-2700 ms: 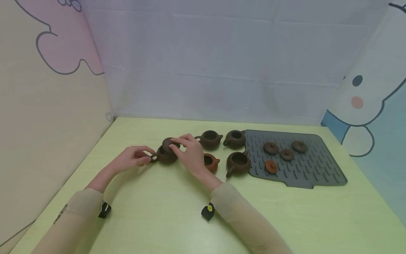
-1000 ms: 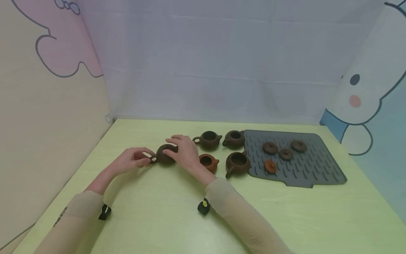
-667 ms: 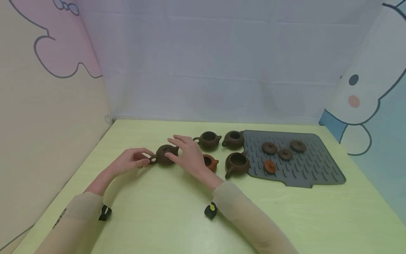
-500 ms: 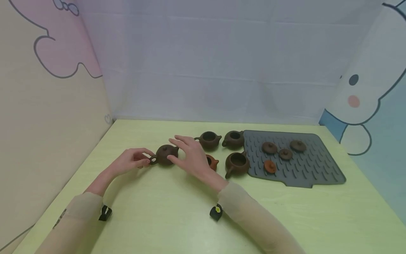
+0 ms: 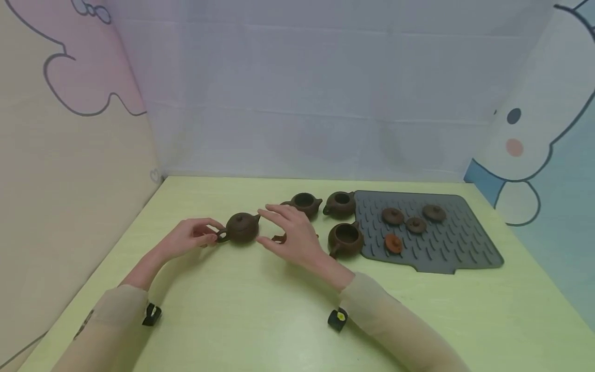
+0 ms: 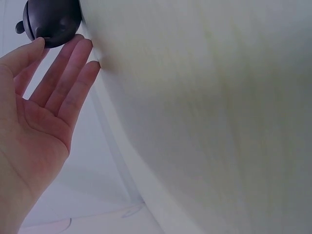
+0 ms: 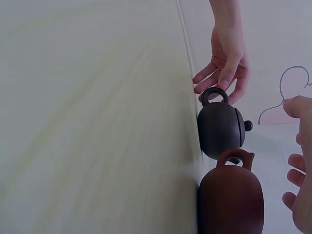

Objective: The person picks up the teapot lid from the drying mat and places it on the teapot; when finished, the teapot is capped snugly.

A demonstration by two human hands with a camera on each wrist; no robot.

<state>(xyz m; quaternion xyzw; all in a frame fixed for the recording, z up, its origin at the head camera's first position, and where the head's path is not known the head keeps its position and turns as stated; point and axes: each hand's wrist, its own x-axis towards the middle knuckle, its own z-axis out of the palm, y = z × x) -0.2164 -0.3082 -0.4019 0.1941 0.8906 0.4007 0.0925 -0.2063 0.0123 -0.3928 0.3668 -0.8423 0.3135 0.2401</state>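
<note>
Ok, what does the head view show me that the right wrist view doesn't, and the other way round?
Only the head view: the grey mat, the orange lid and three dark lids on it, and three open dark teapots.

Only the right wrist view: the body of the reddish teapot, which the right hand mostly hides in the head view.

Both: the lidded dark teapot, the left hand at its handle, and the right hand.
</note>
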